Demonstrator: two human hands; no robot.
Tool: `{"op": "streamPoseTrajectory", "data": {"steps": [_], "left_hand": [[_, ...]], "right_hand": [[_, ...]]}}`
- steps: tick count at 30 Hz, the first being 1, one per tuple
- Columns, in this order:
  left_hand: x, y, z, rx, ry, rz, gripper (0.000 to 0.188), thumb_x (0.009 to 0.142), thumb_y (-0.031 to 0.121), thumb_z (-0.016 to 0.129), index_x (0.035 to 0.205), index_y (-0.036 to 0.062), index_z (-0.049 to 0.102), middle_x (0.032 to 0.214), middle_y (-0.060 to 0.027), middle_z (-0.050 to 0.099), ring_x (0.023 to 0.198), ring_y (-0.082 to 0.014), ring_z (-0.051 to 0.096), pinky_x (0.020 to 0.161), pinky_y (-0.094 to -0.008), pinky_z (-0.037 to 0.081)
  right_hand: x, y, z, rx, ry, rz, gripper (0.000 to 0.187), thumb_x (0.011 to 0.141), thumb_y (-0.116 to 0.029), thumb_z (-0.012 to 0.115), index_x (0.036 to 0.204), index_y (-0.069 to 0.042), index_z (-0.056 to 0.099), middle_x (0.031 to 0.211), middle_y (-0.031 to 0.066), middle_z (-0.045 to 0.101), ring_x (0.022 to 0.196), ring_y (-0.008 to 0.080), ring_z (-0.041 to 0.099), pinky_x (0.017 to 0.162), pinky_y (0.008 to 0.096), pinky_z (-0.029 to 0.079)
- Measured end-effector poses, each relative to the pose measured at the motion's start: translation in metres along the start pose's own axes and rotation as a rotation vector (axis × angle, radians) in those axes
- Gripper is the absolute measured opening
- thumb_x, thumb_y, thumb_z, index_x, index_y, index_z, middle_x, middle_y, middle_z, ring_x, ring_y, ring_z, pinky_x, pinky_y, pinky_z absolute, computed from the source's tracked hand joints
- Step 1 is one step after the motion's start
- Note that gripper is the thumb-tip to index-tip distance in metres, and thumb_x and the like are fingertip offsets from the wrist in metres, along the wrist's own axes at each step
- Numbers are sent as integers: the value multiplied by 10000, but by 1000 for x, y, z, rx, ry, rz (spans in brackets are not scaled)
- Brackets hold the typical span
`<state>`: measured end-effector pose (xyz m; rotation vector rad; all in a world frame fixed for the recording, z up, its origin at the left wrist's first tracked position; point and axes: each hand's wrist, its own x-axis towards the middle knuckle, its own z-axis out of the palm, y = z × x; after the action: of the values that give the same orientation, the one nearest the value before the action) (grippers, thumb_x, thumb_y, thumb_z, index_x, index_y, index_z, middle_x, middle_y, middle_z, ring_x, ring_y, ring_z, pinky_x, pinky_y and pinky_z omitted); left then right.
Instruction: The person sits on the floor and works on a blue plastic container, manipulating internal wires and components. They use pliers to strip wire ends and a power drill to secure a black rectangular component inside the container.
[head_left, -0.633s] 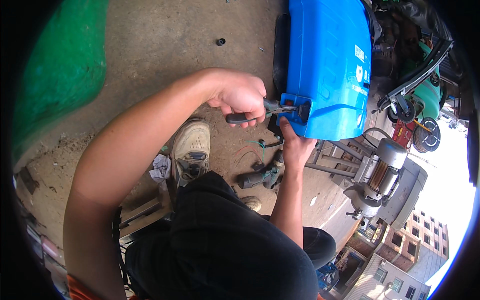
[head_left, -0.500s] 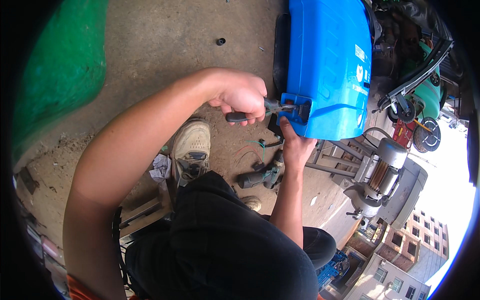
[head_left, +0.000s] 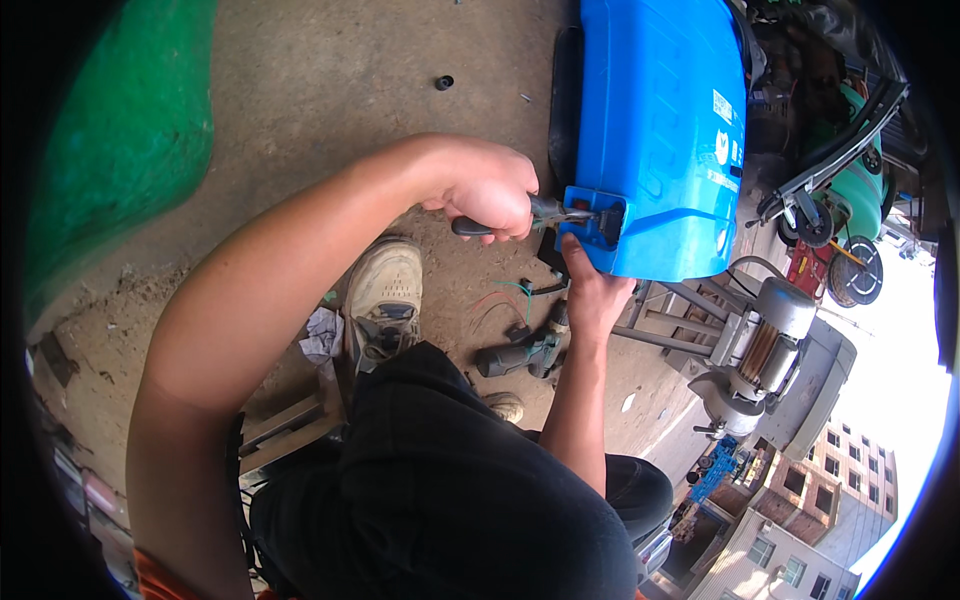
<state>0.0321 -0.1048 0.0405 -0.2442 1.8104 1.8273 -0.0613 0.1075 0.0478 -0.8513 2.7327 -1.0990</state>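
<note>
My left hand is closed around the dark handles of a pair of pliers. The jaws reach into a square recess at the near left corner of a blue plastic housing. A dark part sits inside that recess, and the jaws are at it; whether they grip it I cannot tell. My right hand holds the housing's near edge, with its thumb on the recess rim and its other fingers hidden behind the edge.
On the ground lie a green power drill, thin wires, and a small black ring. A green sheet bulges at left. A motor on a metal frame stands right. My shoe is below my left hand.
My left fingers have curled in a little more around the plier handles. A blue vehicle in the background has moved up and to the right. My right hand keeps its hold.
</note>
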Motion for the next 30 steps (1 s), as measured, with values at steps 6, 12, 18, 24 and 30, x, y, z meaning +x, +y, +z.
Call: {"op": "streamPoseTrajectory", "data": {"steps": [6, 12, 18, 24, 30], "left_hand": [[10, 0, 19, 436, 108, 72, 201, 818, 44, 559, 971, -47, 654, 987, -169, 671, 939, -308, 652, 770, -438, 489], [-6, -19, 71, 1000, 787, 361, 158, 823, 42, 605, 954, -44, 629, 1183, -222, 581, 1053, -354, 576, 900, -461, 470], [-19, -29, 64, 574, 655, 138, 208, 779, -13, 559, 966, -60, 638, 1087, -228, 610, 1060, -331, 606, 881, -426, 477], [-17, -29, 36, -68, 144, 76, 349, 755, -33, 498, 1078, -81, 621, 778, -141, 631, 694, -206, 606, 618, -349, 458], [-12, -19, 31, -99, 128, 99, 321, 761, -33, 497, 1053, -75, 624, 743, -99, 598, 623, -141, 539, 532, -322, 394]], "right_hand": [[-1, -3, 1, 20, 32, -20, 253, 757, -117, 774, 966, 2, 694, 812, 91, 707, 756, 191, 666, 725, 348, 523], [-1, -2, 1, -27, 10, -7, 252, 763, -117, 774, 968, 5, 691, 814, 90, 708, 750, 191, 666, 725, 348, 523], [-1, 3, 0, 9, 20, -16, 261, 770, -125, 773, 976, 12, 688, 816, 92, 709, 743, 195, 666, 729, 347, 523], [-1, -3, -1, -34, -6, -4, 293, 767, -132, 782, 1003, 11, 684, 843, 97, 708, 768, 204, 666, 743, 354, 519], [0, 6, -1, 2, -17, -1, 296, 767, -125, 782, 1014, 7, 685, 876, 103, 705, 785, 198, 658, 742, 356, 516]]}}
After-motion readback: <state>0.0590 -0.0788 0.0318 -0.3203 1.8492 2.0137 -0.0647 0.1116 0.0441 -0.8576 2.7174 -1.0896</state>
